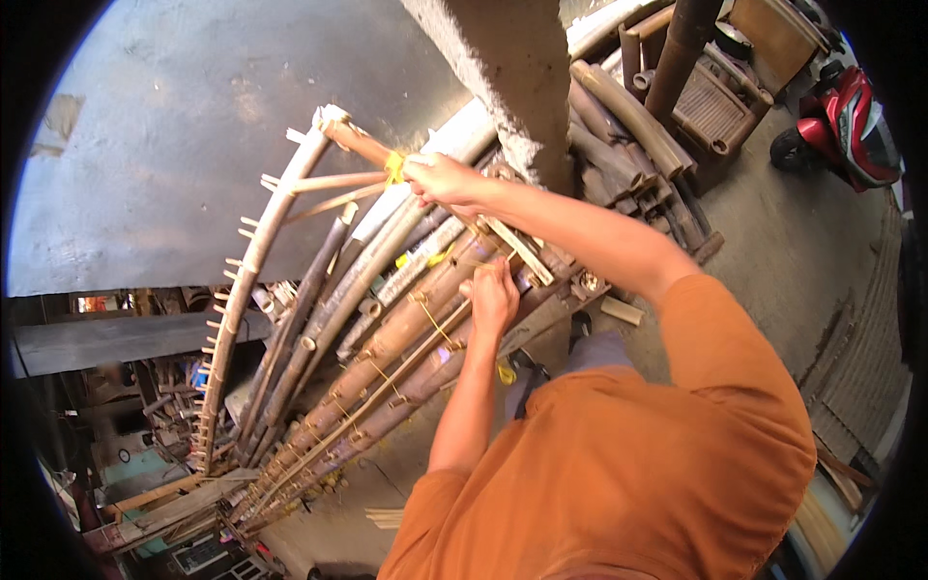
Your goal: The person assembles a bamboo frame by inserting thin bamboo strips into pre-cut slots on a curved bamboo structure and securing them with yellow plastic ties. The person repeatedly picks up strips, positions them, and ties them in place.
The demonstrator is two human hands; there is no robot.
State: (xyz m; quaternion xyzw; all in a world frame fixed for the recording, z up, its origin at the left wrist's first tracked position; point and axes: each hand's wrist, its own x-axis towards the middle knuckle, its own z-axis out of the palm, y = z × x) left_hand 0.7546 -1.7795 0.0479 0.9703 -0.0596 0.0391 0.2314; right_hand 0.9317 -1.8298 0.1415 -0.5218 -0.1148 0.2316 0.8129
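While the right hand (440,182) grips the wooden bar (360,143) that joins the top of the pegged pole (253,256), close beside a yellow binding (394,168), the left hand (493,293) is curled closed well to the right of that pole, above the bamboo tubes (394,331); whether it pinches a thin cord is too small to tell. Good work here probably means bracing the bar firmly and pulling steadily, so the binding does not slip.
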